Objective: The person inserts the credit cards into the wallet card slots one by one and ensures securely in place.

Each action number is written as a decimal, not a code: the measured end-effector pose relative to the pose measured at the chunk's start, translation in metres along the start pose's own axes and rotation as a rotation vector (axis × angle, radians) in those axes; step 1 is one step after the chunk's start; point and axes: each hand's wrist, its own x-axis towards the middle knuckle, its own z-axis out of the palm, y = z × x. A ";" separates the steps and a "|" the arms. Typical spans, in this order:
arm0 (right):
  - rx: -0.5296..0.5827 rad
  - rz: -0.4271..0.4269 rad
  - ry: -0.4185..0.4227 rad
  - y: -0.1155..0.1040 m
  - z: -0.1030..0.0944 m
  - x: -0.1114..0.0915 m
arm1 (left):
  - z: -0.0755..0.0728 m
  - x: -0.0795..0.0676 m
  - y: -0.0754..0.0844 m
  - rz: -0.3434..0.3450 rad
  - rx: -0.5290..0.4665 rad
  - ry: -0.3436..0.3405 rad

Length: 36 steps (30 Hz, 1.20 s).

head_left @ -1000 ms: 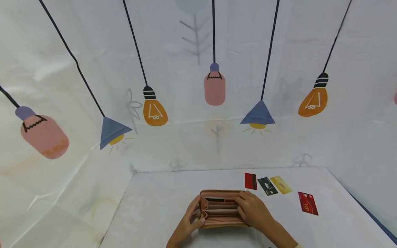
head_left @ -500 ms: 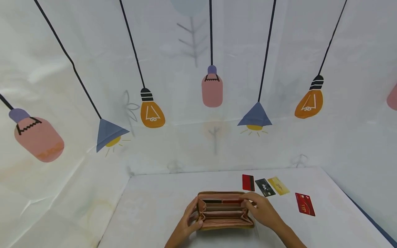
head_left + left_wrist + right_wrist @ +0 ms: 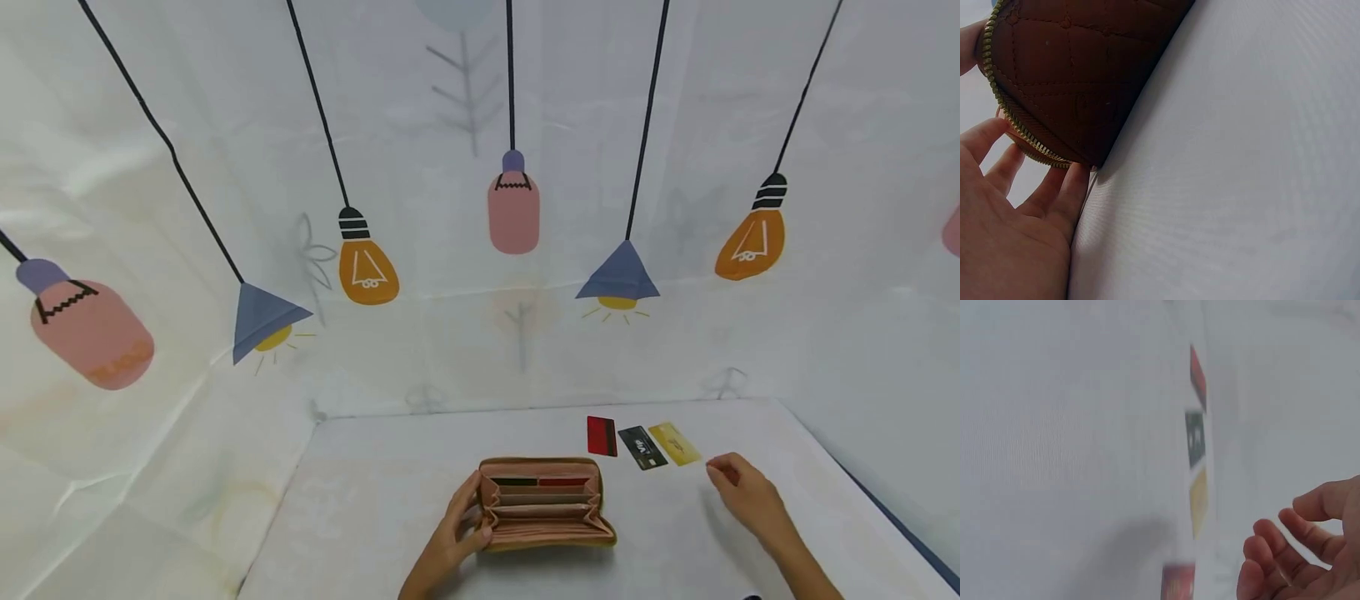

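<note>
A brown zip-around wallet [image 3: 547,535] lies spread on the white table, its pink compartments facing up. The edges of a dark card [image 3: 513,481] and a red card [image 3: 563,481] show in its back slots. My left hand [image 3: 450,537] grips the wallet's left end, thumb at the front corner; the left wrist view shows its quilted cover [image 3: 1091,62] and brass zip. Over the table's right side, my right hand [image 3: 753,504] is raised with loosely bent fingers and holds nothing. It hides the red VIP card in the head view, but that card [image 3: 1177,584] shows in the right wrist view.
Behind the wallet to the right lie a red card with a dark stripe [image 3: 600,437], a black VIP card [image 3: 642,448] and a yellow card [image 3: 674,443]. A white sheet printed with lamps [image 3: 513,212] hangs behind and beside the table.
My right hand has left the wallet's right end and moved right, over the spot of the red VIP card. My left hand stays on the wallet.
</note>
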 end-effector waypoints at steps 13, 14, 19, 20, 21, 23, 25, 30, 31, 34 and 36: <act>-0.139 0.337 -0.099 0.066 -0.027 0.007 | 0.000 0.000 0.002 -0.021 -0.012 0.012; -0.164 0.363 -0.102 0.068 -0.025 0.007 | 0.000 0.000 0.002 -0.019 -0.013 0.009; -0.258 0.416 -0.133 0.070 -0.018 0.009 | 0.001 0.000 0.001 -0.012 -0.006 -0.001; -0.268 0.416 -0.132 0.070 -0.017 0.010 | 0.001 0.000 0.002 -0.010 -0.006 -0.001; -0.275 0.416 -0.126 0.068 -0.016 0.010 | 0.001 0.000 0.002 -0.008 -0.004 0.001; -0.288 0.416 -0.116 0.065 -0.014 0.010 | 0.001 -0.001 0.003 -0.004 -0.001 0.003; -0.305 0.420 -0.100 0.062 -0.011 0.009 | 0.001 -0.001 0.002 -0.008 -0.002 0.009; -0.353 0.401 -0.068 0.059 -0.005 0.010 | 0.001 -0.001 0.002 -0.022 0.007 0.015; -0.359 0.397 -0.065 0.059 -0.004 0.011 | 0.001 0.000 0.002 -0.023 0.007 0.017; -0.347 0.398 -0.066 0.059 -0.003 0.013 | 0.001 0.000 0.002 -0.018 0.011 0.024; -0.311 0.410 -0.070 0.059 -0.003 0.013 | 0.001 0.000 0.002 -0.019 0.013 0.029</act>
